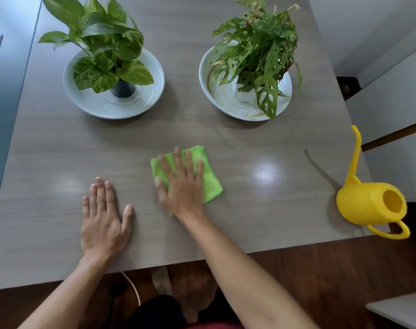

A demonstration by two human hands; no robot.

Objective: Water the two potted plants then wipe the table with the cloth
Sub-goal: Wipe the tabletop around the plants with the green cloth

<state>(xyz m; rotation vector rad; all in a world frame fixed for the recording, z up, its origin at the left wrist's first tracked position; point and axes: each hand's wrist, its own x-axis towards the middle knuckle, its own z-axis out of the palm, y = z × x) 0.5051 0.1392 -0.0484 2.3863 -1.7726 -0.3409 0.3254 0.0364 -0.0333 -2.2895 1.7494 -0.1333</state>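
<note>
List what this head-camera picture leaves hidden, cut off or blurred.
- Soil in both pots: hidden by leaves of the broad-leaved green plant and the holey-leaved green plant, so wetness is unreadable.
- Water inside the yellow plastic watering can: its opening shows only a yellow interior.
- Folded green cloth: partly covered by the right hand, which is motion-blurred.
- Grey wooden table: its far edge is cut off by the frame's top.

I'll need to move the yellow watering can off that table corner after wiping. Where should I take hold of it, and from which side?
Grip the loop handle of the watering can. It sticks out past the table's near edge toward you, so come from the near right side with the right hand. The long thin spout points away and looks like a poor hold.
</note>
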